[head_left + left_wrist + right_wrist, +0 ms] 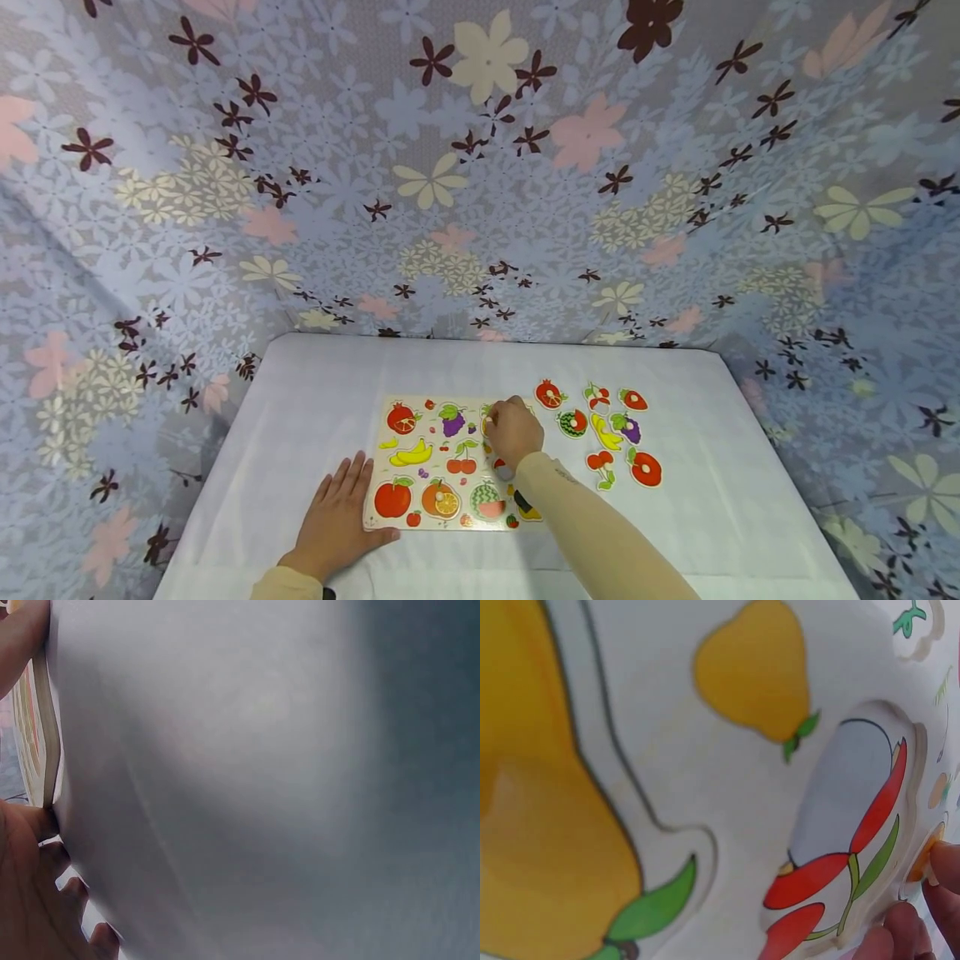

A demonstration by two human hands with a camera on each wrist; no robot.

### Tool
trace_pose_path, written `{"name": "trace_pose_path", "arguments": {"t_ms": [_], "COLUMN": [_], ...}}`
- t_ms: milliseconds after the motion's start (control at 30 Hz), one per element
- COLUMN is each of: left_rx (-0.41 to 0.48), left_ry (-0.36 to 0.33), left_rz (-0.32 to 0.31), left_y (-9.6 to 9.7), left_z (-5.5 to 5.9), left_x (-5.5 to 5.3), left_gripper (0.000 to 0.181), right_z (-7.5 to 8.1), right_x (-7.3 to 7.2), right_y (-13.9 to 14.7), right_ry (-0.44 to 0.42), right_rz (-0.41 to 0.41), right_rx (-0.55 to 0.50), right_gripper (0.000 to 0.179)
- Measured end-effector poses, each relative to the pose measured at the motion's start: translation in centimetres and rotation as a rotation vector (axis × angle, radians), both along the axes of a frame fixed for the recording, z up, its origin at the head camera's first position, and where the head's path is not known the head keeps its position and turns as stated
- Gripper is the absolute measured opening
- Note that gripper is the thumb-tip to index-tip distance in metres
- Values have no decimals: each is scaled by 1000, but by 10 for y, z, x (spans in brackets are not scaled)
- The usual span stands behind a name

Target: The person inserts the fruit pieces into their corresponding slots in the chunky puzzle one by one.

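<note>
A fruit puzzle board (427, 423) lies flat on the white table. My right hand (516, 429) is over its upper right part, pinching a yellow-orange puzzle piece (924, 859) between thumb and finger. That piece is at or in its recess; how far it is seated I cannot tell, and my hand covers much of it. My left hand (341, 512) rests on the table against the board's left edge, fingers spread, thumb by the front left corner. An orange piece (440, 498) with a knob sits in the board's front row.
Loose knobbed pieces lie right of the board: a pomegranate (550, 394), a watermelon (572, 423), bananas (604, 433), grapes (628, 430), a strawberry (634, 400), cherries (600, 463) and a red round fruit (646, 469), among several. Flowered cloth (450, 208) hangs behind the table.
</note>
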State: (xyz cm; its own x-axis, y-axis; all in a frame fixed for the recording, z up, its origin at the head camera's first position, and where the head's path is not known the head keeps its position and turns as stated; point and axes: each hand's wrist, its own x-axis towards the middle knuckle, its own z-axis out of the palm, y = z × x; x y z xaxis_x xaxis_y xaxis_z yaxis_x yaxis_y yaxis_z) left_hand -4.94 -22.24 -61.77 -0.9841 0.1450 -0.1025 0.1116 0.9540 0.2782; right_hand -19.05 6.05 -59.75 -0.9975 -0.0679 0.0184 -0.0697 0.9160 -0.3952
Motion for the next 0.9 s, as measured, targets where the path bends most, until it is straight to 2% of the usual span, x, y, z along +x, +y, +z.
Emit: {"name": "trace_pose_path", "arguments": {"t_ms": [267, 433, 500, 667, 767, 900], "left_rx": [6, 1, -1, -7, -13, -7], "left_ry": [4, -9, -13, -18, -13, -2], "left_rz": [-6, -10, -10, -9, -14, -19], "left_y": [0, 0, 1, 1, 1, 1], "left_z": [2, 4, 4, 3, 2, 4], "left_x": [0, -1, -1, -1, 1, 2], "left_gripper": [121, 122, 122, 123, 123, 122], "right_z": [-1, 5, 9, 17, 19, 23], "right_x": [0, 3, 7, 18, 27, 41], "right_y": [1, 6, 12, 37, 59, 92], "right_ry": [-10, -15, -23, -56, -76, -81], "right_rz": [6, 30, 45, 87, 98, 49], "right_rx": [8, -35, -64, -127, -163, -191], "right_gripper": [9, 24, 24, 12, 11, 12]}}
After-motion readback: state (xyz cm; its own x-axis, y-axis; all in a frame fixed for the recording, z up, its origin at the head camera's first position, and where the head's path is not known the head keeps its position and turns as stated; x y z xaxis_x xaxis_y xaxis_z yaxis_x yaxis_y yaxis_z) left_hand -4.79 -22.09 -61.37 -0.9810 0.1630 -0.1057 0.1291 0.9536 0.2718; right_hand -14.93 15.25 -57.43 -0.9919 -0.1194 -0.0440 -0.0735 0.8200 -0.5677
